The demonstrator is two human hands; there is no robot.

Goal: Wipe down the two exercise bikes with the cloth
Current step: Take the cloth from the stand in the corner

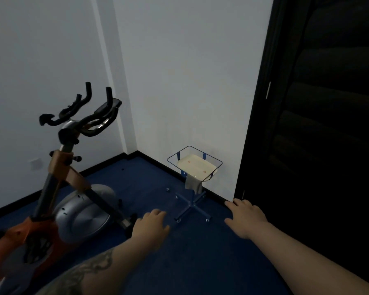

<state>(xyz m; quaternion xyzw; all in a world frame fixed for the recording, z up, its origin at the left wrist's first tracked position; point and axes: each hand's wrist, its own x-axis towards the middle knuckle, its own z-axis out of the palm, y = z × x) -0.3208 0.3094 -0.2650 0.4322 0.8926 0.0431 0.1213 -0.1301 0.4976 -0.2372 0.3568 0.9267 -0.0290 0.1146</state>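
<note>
**While cloth hangs untouched: wiping not begun**

Both hands empty, fingers relaxed: left hand, right hand, held out toward wheeled stand. Cloth draped from its basin. One exercise bike at left; second not in view. Everything left to do.

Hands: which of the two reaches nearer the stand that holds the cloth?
The left hand. Its fingertips lie just beside the blue stand's wheeled base, below the hanging cloth; the right hand is out by the dark door.
</note>
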